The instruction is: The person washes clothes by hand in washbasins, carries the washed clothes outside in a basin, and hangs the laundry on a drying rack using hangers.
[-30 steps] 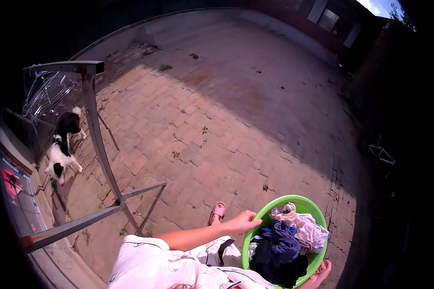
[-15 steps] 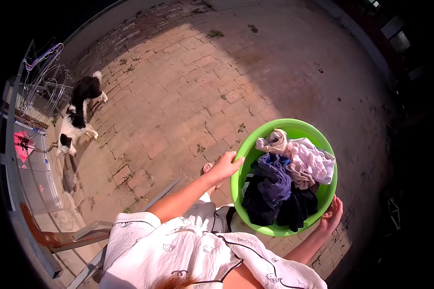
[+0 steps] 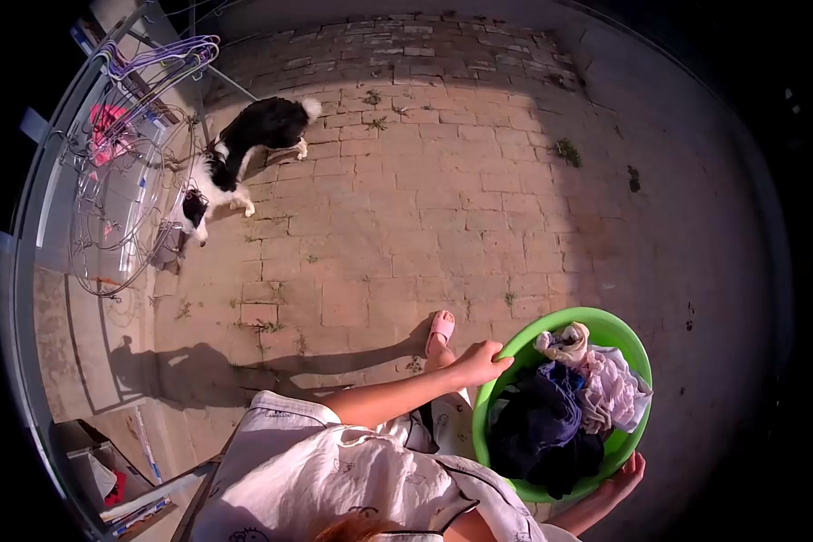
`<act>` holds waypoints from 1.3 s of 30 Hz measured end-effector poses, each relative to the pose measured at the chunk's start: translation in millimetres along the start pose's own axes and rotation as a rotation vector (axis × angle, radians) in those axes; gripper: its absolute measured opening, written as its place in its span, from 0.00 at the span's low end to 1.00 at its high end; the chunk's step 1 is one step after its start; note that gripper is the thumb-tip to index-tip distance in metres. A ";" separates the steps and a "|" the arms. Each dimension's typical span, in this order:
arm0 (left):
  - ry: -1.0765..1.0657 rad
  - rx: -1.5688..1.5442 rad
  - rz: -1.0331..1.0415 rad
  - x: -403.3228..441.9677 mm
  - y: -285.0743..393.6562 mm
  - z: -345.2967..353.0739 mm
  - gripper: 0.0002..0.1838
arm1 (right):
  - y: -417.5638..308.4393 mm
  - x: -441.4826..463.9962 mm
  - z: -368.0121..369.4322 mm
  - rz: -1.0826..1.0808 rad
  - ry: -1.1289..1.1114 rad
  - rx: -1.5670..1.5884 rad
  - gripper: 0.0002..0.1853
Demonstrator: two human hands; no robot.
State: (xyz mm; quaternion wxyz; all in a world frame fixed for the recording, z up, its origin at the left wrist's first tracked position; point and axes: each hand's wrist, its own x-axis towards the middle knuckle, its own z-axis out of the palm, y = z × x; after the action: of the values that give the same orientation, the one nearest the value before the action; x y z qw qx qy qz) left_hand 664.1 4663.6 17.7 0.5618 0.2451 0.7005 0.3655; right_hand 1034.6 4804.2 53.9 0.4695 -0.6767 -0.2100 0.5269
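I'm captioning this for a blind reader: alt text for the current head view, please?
A person's left hand grips a green basin of crumpled clothes by its rim, the right hand at its opposite side. A black-and-white dog stands on brick paving at left, near clothes hangers.

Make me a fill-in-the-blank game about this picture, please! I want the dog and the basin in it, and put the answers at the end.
1. The left hand grips the rim of the basin, and the right hand is at its outer side; the basin's colour is ____.
2. The dog has fur in two colours, white and ____.
3. The sandal on the person's foot is coloured ____.
4. The purple hangers are on the picture's ____ side.

Missing words: green; black; pink; left.
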 end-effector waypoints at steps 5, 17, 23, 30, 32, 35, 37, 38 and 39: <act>0.308 0.040 -0.110 60.9 7.2 -197.8 0.17 | 28.5 -1.5 270.1 0.248 -0.486 -0.070 0.16; 0.518 -0.389 -0.539 127.1 -348.8 -598.5 0.09 | 481.6 -135.6 681.6 0.495 -0.625 -0.466 0.11; 0.575 -0.768 -0.629 170.7 -549.4 -621.5 0.12 | 714.2 -133.9 735.3 0.363 -0.531 -0.665 0.12; 0.725 -0.960 -0.725 274.3 -752.6 -625.5 0.16 | 892.3 -87.8 788.2 0.205 -0.601 -0.822 0.09; 0.731 -1.051 -0.711 305.4 -766.6 -612.1 0.17 | 913.3 -59.7 792.0 0.157 -0.618 -0.833 0.10; 0.769 -0.975 -0.768 325.4 -800.3 -603.2 0.16 | 952.4 -51.1 799.3 0.158 -0.691 -0.957 0.11; 0.834 -1.026 -0.794 329.8 -787.6 -596.5 0.15 | 958.1 -46.8 793.6 -0.036 -0.730 -1.145 0.16; 0.869 -1.041 -0.793 332.1 -784.3 -589.6 0.14 | 958.1 -33.1 785.3 -0.128 -0.789 -1.260 0.18; 0.896 -1.056 -0.772 344.3 -792.2 -586.5 0.14 | 957.0 -30.9 785.0 -0.238 -0.842 -1.361 0.19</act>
State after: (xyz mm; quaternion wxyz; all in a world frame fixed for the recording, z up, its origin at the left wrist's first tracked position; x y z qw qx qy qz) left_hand 65.2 4299.0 -755.8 0.3553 -0.4846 0.6294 0.4926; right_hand 107.5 4654.4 -753.0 -0.1109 -0.5319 -0.7147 0.4405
